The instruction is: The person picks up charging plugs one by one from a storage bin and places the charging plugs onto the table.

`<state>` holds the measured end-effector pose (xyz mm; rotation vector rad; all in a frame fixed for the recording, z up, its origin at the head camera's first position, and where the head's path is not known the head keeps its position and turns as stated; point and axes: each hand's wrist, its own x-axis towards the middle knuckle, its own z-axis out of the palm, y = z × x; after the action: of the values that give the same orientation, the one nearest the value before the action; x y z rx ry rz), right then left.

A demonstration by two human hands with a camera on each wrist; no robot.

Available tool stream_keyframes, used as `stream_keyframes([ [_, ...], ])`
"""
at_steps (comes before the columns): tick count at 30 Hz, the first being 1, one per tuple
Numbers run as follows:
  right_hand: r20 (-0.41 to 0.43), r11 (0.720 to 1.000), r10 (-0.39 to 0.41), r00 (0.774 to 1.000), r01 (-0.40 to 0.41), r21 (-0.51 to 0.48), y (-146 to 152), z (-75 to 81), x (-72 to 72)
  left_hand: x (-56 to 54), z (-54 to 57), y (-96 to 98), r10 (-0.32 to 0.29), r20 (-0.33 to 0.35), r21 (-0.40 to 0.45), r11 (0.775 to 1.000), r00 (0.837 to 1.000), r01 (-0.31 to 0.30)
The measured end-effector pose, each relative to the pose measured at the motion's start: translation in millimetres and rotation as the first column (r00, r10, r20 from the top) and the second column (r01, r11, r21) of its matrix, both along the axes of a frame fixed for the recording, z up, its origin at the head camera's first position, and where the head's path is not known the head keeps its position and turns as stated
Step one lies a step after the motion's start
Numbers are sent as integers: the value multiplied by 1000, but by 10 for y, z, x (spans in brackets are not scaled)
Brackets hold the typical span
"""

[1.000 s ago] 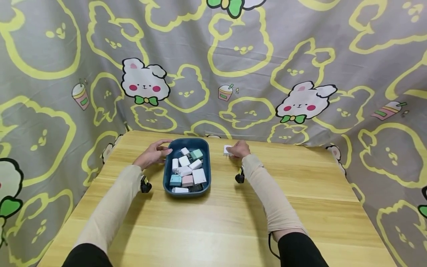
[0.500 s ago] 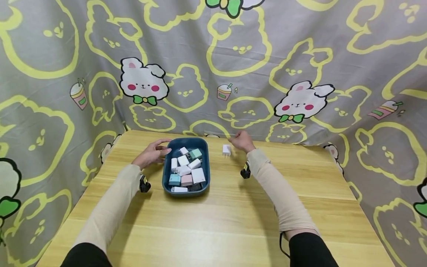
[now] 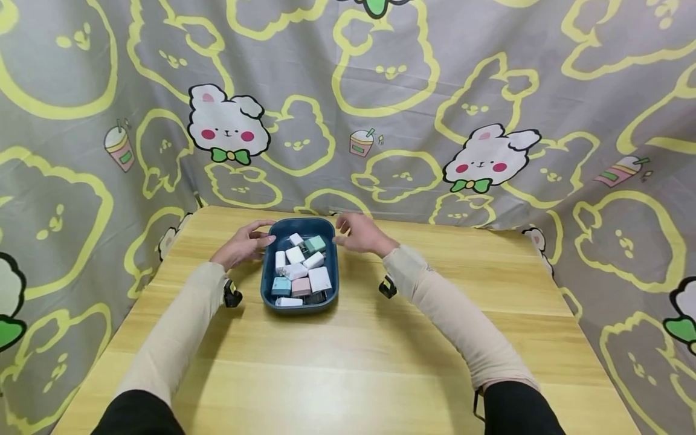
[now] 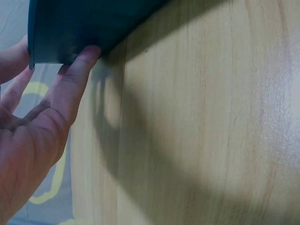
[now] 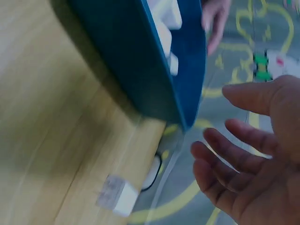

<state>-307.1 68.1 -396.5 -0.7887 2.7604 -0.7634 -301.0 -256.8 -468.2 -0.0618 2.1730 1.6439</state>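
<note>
A dark blue plastic bin (image 3: 300,309) stands on the table, holding several charger plugs: white (image 3: 319,279), light blue (image 3: 281,286), pink (image 3: 301,286) and green (image 3: 315,244). My left hand (image 3: 243,246) grips its left side, thumb over the rim and fingers against the outer wall (image 4: 93,28). At the bin's far right side is my right hand (image 3: 360,234), its fingers loosely spread and holding nothing. The right wrist view shows these fingers (image 5: 234,164) apart from the bin. One white charger plug (image 5: 118,196) lies on the table there; in the head view the right hand hides it.
The wooden table (image 3: 348,362) meets a grey curtain (image 3: 397,139) with yellow cartoon outlines at the back and sides. Black wrist cameras sit under the left wrist (image 3: 232,294) and right wrist (image 3: 388,287).
My right hand let go of the white charger plug on the table, drew back from it, then moved left to the bin's right side. The left hand stays at the bin.
</note>
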Motion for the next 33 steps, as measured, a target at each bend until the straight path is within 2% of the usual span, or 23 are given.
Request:
stream_keyframes([
  [5,-19,972,210,978,-206,111,-193,-7,175,0,11,-9,-4,-4,-5,1000,1000,4],
  [8,-40,941,294,955,-281,190,-253,-52,271,8,6,-11,-9,-2,-5,1000,1000,9],
  [11,-68,912,348,935,-321,254,-302,-95,342,17,3,-17,-13,0,-6,1000,1000,13],
  [16,-76,882,380,922,-336,332,-353,-112,428,12,10,-17,-15,-8,1,1000,1000,15],
  [25,-67,830,376,924,-304,468,-406,-162,518,14,47,-8,-5,0,5,1000,1000,5],
  [33,-20,811,374,927,-317,491,-465,-224,553,20,22,-20,-2,-2,0,1000,1000,2],
])
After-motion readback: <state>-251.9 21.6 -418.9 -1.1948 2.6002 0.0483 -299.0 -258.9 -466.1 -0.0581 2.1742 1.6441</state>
